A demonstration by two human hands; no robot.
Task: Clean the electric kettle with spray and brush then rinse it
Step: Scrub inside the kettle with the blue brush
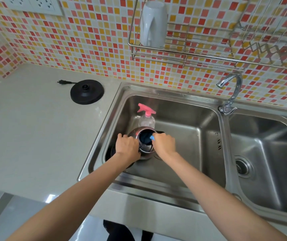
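While the steel kettle (pixel 147 152) is kept low in the left basin of the sink (pixel 182 136), near its front left corner, its open mouth is turned up toward the camera. It is gripped on its left side by the left hand (pixel 128 145), whose fingers (pixel 121 136) are curled over the shoulder of the body. A blue brush (pixel 152 137) is held in the right hand (pixel 165 143), fingers closed tight around the handle, and the brush end is sunk into the kettle's dark opening; how deep cannot be told. Just behind the kettle, a clear spray bottle (pixel 147 120) with a pink trigger is stood upright on the basin floor. Over on the desk (pixel 26 127), well apart from the kettle, the black kettle base (pixel 86 91) is laid flat, its plug (pixel 62 82) trailed out to the left. A white mug (pixel 154 23) is set upside down in the wire rack (pixel 191 54) on the tiled wall, and the tap (pixel 233 91) is turned toward the left basin.
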